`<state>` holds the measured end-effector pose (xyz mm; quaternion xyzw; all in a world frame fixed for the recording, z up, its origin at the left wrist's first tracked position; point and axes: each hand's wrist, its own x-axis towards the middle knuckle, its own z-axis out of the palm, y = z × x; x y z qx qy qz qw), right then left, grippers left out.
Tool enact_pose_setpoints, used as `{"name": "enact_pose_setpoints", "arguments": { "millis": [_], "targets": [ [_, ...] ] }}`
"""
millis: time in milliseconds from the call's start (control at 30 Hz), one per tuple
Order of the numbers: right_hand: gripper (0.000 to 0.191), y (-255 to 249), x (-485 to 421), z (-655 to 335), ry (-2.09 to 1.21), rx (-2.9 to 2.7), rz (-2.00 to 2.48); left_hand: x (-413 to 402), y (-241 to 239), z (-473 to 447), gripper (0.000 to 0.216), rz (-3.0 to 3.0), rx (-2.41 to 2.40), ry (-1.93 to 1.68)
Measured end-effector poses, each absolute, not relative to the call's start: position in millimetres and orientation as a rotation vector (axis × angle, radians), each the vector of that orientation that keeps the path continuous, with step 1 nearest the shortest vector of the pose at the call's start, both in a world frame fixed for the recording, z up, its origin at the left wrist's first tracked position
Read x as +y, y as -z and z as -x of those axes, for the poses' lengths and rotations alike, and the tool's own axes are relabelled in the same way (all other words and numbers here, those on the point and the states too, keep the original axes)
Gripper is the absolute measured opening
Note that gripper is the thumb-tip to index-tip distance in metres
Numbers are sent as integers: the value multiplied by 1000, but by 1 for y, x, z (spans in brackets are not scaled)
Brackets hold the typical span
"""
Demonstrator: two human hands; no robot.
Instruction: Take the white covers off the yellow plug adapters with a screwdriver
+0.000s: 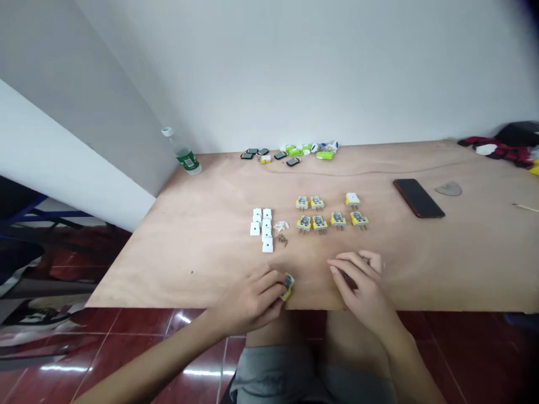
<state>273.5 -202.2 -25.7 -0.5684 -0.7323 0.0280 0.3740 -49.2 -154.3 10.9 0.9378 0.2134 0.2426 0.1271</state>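
- Our left hand [252, 300] is just behind the front edge of the wooden table [189, 269] and holds a yellow plug [288, 286]. Its fingers [272, 278] are narrow and closed on this plug, so we see only a small part of it.
- Our right hand [357, 286] is beside the left hand, a little apart, and it is also over the front part of the table. Its fingers [343, 266] are curled and narrow around a small dark object [348, 279]. This object is mostly hidden, so we cannot tell what it is.
- Ahead of our hands lie six yellow plugs [319, 223] with metal pins, in two rows, and near them is one white plug [352, 199].
- On the left of these plugs we see white square blocks [266, 230] in two short columns. Just beside them are small white pieces [281, 226] and small brass pieces [283, 240].
- Farther away, near the wall, lies a group of black, green and white parts [290, 152]. A plastic bottle [184, 152] with a green label is at the back left corner of the table.
- On the right side lie a black phone [418, 198] and a flat grey piece [448, 189], and cloth [501, 148] is in the far corner.
- Under the table edge we see our grey shorts [273, 376] and a red tile floor [126, 359].
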Motion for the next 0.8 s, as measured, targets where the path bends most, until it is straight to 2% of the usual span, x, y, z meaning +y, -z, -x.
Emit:
{"name": "enact_pose_setpoints", "arguments": {
  "millis": [200, 300, 467, 800],
  "targets": [
    [18, 33, -200, -274, -6, -1937, 1421, -163, -6, 93, 14, -2448, 1112, -964],
    [17, 34, -200, -272, 8, -1972, 1450, -164, -8, 85, 10, -2427, 1130, -1011],
    [17, 30, -199, -267, -34, -1988, 1483, -145, -15, 22, 12, -2408, 995, -1039],
    [20, 28, -202, -262, 40, -1928, 1581, 14, -44, -149, 8, -2579, 1066, -633]
  ]
}}
